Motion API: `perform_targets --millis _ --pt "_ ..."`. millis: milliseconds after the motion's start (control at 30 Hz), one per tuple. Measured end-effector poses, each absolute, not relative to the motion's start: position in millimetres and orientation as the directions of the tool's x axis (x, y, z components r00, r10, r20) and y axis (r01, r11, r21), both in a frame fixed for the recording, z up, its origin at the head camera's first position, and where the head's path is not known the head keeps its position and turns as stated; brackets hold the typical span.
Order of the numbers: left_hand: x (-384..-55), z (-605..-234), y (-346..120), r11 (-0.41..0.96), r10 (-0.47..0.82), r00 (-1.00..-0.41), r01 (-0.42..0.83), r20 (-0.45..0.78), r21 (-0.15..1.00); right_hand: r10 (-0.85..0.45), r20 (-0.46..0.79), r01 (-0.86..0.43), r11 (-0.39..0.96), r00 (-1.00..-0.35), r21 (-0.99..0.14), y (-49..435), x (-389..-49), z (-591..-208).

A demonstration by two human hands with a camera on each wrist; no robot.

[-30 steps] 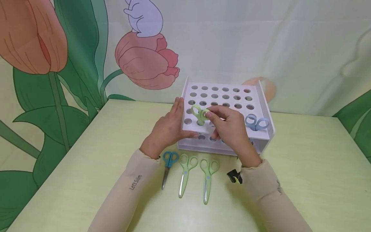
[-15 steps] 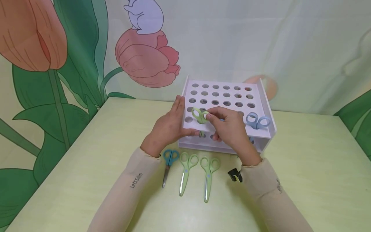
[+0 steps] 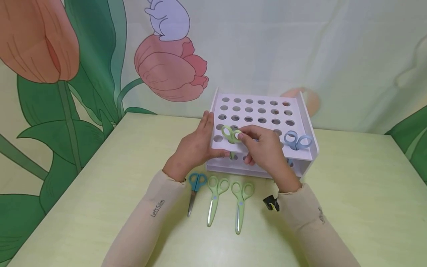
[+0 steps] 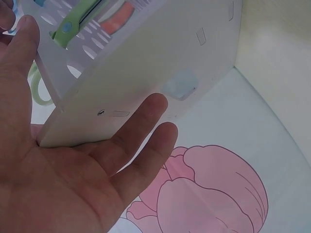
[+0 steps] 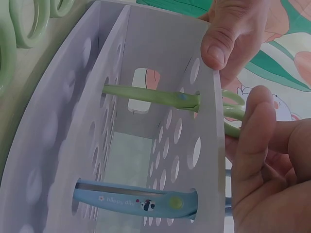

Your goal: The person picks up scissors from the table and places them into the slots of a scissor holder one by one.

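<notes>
Near the front-left corner of the white rack (image 3: 255, 115), green scissors (image 3: 232, 137) are pinched by the right hand (image 3: 265, 147); the left edge is touched by the straight-fingered left hand (image 3: 194, 148). Only from the right wrist is the tapered blade (image 5: 141, 93) clearly shown.

— Saw what behind the pale yellow-green table (image 3: 360, 193)?
— Saw a printed backdrop (image 3: 267, 48), mostly pale grey-white. Bore at far left a large orange tulip (image 3: 43, 44) beside broad green leaves (image 3: 91, 48).
— Showed what nearer the centre?
— Showed a pink blossom (image 3: 166, 74) with a pale animal figure (image 3: 171, 20) on top, cut off by the upper edge.
— Included what at right?
— Included a peach-coloured shape (image 3: 312, 102), partly hidden, and further greenery (image 3: 411, 137) at the margin.
</notes>
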State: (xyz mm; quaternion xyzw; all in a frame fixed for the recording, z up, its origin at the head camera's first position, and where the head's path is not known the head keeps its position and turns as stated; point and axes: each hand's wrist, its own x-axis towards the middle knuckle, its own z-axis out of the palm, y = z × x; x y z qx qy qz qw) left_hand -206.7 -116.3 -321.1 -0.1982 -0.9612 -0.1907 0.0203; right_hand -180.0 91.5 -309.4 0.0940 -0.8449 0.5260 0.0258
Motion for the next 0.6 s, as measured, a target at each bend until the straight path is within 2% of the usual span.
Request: perform_targets --millis 267,600 --pt "-205 -319 -116 0.852 0.367 -0.924 0.382 0.111 0.358 -0.117 0.207 -0.237 0.408 -0.971 -0.882 94 -177 -306" --pt "-206 -320 -116 0.858 0.357 -0.930 0.363 0.085 0.363 -0.072 0.268 -0.270 0.469 -0.961 -0.841 101 -162 -293"
